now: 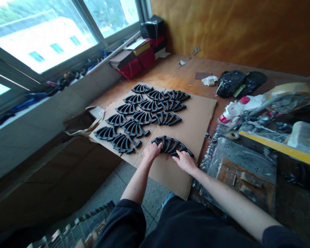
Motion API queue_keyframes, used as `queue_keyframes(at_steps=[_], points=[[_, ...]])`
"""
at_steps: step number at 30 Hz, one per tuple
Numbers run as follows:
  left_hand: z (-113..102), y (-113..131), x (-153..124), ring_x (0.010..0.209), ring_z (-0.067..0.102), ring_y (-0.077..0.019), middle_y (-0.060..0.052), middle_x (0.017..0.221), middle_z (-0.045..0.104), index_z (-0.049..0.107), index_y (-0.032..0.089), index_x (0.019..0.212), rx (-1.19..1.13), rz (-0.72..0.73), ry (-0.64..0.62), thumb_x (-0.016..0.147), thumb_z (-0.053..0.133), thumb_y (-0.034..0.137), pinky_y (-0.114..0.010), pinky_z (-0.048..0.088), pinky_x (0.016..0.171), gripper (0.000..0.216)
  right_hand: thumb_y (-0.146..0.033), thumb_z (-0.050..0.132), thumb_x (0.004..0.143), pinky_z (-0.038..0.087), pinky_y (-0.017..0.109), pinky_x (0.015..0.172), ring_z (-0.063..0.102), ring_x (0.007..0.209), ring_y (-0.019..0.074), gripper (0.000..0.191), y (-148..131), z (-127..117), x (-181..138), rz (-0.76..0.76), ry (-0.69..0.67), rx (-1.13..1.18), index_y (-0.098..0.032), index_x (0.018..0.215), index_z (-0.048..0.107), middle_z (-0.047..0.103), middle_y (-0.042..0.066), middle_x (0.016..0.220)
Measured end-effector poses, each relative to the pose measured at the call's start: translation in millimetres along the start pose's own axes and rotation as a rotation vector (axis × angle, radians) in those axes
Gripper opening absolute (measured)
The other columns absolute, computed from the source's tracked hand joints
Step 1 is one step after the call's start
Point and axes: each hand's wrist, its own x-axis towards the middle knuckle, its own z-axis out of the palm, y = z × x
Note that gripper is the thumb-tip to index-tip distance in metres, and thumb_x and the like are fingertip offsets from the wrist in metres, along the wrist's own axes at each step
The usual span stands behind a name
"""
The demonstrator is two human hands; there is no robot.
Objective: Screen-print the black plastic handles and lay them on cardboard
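Observation:
A curved black ribbed part (171,144) lies on a sheet of brown cardboard (196,117) near its front edge. My left hand (153,151) grips the part's left end. My right hand (184,161) rests with spread fingers on its right end. Beyond them, several more black ribbed parts (144,113) lie in rows on the same cardboard, running from the near left to the far right.
A paint-stained workbench (248,162) with a yellow bar, bottles and black bags stands at the right. Red and black boxes (139,57) sit by the window at the back. A torn carton (80,122) lies left of the cardboard. A wire rack (74,229) is near my knees.

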Motion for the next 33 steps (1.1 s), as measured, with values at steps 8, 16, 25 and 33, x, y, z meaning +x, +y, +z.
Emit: queue_keyframes(at_steps=[8, 16, 25, 33], points=[[70.3, 19.5, -49.4, 0.137, 0.036, -0.037, -0.011, 0.15, 0.045, 0.054, 0.026, 0.137, 0.038, 0.405, 0.234, 0.084, 0.061, 0.041, -0.052, 0.032, 0.109, 0.055, -0.043, 0.045, 0.096, 0.044, 0.037, 0.099, 0.056, 0.12, 0.0294, 0.055, 8.7, 9.2, 4.1, -0.007, 0.019, 0.021, -0.009, 0.138, 0.054, 0.063, 0.02, 0.125], [39.4, 4.6, 22.1, 0.137, 0.039, -0.0359, -0.009, 0.144, 0.053, 0.065, 0.025, 0.125, 0.08, 0.784, 0.08, 0.074, 0.074, 0.047, -0.05, 0.033, 0.112, 0.057, -0.035, 0.049, 0.094, 0.042, 0.041, 0.103, 0.057, 0.121, 0.0285, 0.055, 12.8, 15.5, 4.7, -0.072, 0.056, 0.059, -0.009, 0.142, 0.048, 0.061, 0.02, 0.129], [12.0, -26.9, 52.4, 0.136, 0.041, -0.0332, -0.011, 0.142, 0.055, 0.065, 0.022, 0.126, 0.129, 0.51, 0.223, 0.08, 0.065, 0.05, -0.044, 0.034, 0.114, 0.053, -0.03, 0.056, 0.09, 0.04, 0.04, 0.106, 0.054, 0.123, 0.0279, 0.05, 13.1, 0.1, -18.3, -0.039, 0.093, 0.131, -0.013, 0.137, 0.055, 0.06, 0.016, 0.132], [30.3, -23.7, 39.6, 0.143, 0.033, -0.0327, -0.011, 0.153, 0.043, 0.053, 0.019, 0.136, 0.251, 0.387, 0.366, 0.091, 0.039, 0.052, -0.052, 0.029, 0.114, 0.058, -0.029, 0.066, 0.084, 0.043, 0.034, 0.103, 0.059, 0.115, 0.0228, 0.041, 24.6, -29.9, -66.9, -0.044, 0.289, 0.328, -0.019, 0.124, 0.066, 0.066, 0.01, 0.123]])
